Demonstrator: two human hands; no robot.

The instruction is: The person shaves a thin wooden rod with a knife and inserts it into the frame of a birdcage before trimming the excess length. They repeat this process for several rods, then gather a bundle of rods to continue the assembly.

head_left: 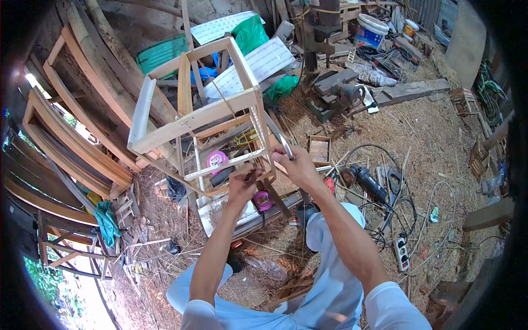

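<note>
The wooden frame (203,118) stands tilted at about 11 o'clock from the hands, its pale rails forming an open box with gaps between the slats; its lower corner sits right at the fingers, so there is little free room there. At 9 o'clock, stacked curved wooden pieces (71,148) crowd close to the frame's edge. To 3 o'clock the straw-covered floor (434,148) opens out more, though cables and a power tool (363,181) lie near the right forearm. The left hand (242,184) has its grip closed around a lower rail of the frame. The right hand (297,165) grips a thin metal tool (286,147) narrowly, its tip up against the frame's corner post
</note>
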